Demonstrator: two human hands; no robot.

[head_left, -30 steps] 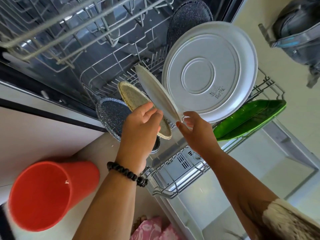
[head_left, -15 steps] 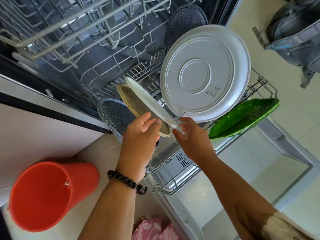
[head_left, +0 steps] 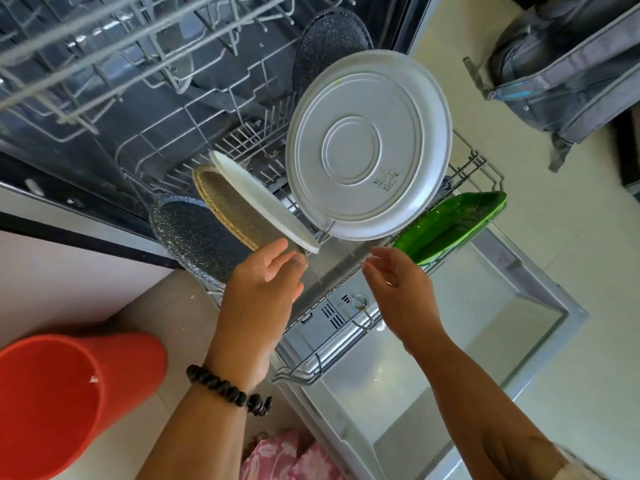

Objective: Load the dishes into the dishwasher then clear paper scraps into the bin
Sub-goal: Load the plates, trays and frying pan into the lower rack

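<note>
The dishwasher's lower rack [head_left: 346, 327] is pulled out over the open door. A small white plate [head_left: 263, 202] stands on edge in it, leaning against a tan-rimmed plate [head_left: 228, 209] and a speckled dark plate [head_left: 194, 233]. A large white plate [head_left: 369, 143], a green dish [head_left: 450, 223] and another dark plate [head_left: 329, 36] also stand in the rack. My left hand [head_left: 263, 285] hovers just below the small white plate, fingers relaxed, holding nothing. My right hand [head_left: 398, 289] is open and apart from the plates.
An orange bin [head_left: 69, 396] stands on the floor at lower left. The upper rack [head_left: 104, 39] juts out at top left. A grey backpack [head_left: 568, 60] lies on the floor at the right. Pink cloth [head_left: 287, 459] shows at the bottom.
Both hands lowered the small white plate into the rack beside the tan-rimmed plate and let it go. My right hand has drawn back to the right; my left has slipped just below the plate.
</note>
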